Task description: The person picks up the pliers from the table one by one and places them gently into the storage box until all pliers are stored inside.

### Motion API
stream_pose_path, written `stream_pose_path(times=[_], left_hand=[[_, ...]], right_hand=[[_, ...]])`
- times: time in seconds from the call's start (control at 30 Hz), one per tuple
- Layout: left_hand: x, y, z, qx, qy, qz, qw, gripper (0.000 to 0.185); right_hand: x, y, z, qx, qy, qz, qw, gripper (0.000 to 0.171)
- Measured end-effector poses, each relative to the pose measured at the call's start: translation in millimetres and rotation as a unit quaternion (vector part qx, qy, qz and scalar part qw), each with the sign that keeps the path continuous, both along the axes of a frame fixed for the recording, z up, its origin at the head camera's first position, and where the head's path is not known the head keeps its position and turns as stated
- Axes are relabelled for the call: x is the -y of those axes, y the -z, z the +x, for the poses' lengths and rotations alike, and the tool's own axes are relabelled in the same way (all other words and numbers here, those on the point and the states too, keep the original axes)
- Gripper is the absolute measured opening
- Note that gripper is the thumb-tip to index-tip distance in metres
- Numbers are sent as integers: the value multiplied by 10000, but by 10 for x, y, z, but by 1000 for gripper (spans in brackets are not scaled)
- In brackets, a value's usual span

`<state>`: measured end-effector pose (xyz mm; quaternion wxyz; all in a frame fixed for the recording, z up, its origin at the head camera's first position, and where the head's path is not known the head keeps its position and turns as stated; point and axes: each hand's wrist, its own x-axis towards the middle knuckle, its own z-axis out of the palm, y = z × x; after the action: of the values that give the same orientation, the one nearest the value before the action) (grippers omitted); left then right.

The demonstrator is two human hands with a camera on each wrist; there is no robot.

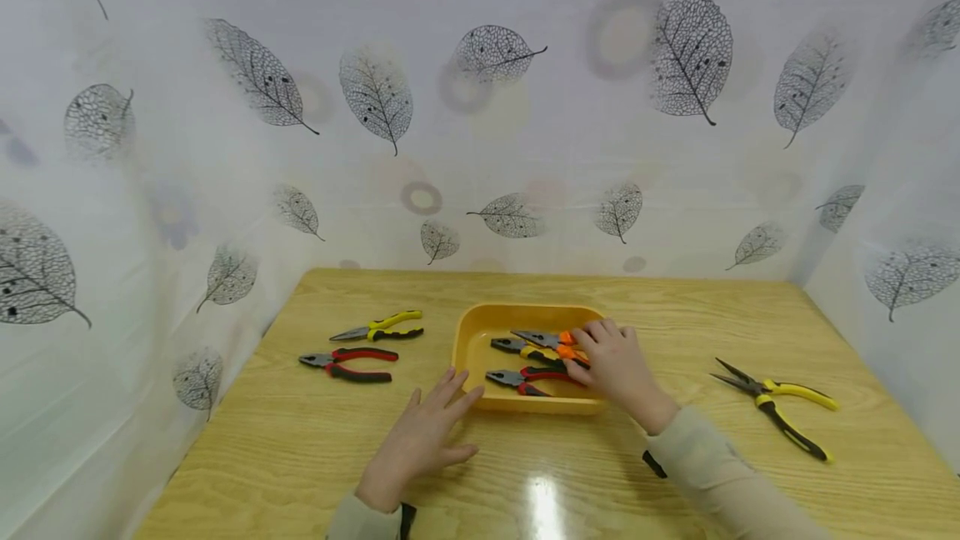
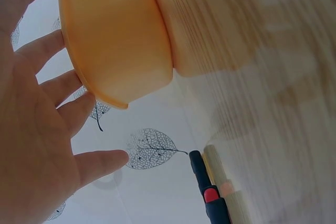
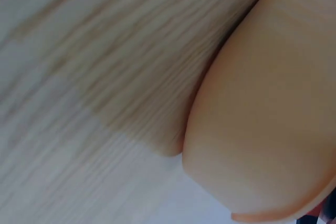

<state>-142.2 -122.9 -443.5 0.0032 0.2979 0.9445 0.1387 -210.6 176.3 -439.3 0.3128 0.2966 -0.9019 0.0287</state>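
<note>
Orange-handled pliers point(image 1: 566, 338) inside the tray point(image 1: 540, 407), the right hand point(image 1: 621, 365) at their handles.
They lie in the tray's far right part, long axis running roughly along its length: nose to the left, handles under the right hand's bent fingers and thumb, which hold them — the jaws reach away leftward from the fingertips. The right hand is clearly the nearer; the left hand point(image 1: 423, 432), fingers spread and fairly straight, touches the tray's near left corner. Also inside the tray, nearer the person, are yellow-black pliers point(image 1: 536, 354), then red-black pliers point(image 1: 534, 374). Left of the tray lie two more pairs — yellow-handled pliers point(image 1: 375, 331) and red-handled pliers point(image 1: 330, 361); right of it, long-nose pliers point(image 1: 763, 390) with handles spread.
</note>
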Motion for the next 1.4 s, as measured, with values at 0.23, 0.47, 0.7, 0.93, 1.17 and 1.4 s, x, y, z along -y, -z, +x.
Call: stream_pose_path(times=[0.23, 0.47, 0.7, 0.93, 1.17, 1.4], left_hand=[[1, 6, 1, 31, -6, -11, 10000, 72], [3, 4, 0, 11, -4, -40, 10000, 72], [3, -7, -2, -121, 11, -55, 9999, 72], [4, -12, 4, -78, 19, -26, 10000, 72], [6, -7, 5, -115, 26, -60, 9999, 72], [4, -7, 5, -135, 32, -69, 9999, 72]], right_hand=[[105, 25, 4, 128, -118, 319, 9993, 37], [204, 6, 21, 506, -58, 687, 9963, 32], [269, -31, 11, 1266, 45, 937, 9875, 30], [296, -45, -13, 1719, -26, 1085, 9791, 34], [293, -33, -28, 1736, -134, 1096, 9786, 33], [296, -25, -31, 1782, -150, 1144, 9772, 33]])
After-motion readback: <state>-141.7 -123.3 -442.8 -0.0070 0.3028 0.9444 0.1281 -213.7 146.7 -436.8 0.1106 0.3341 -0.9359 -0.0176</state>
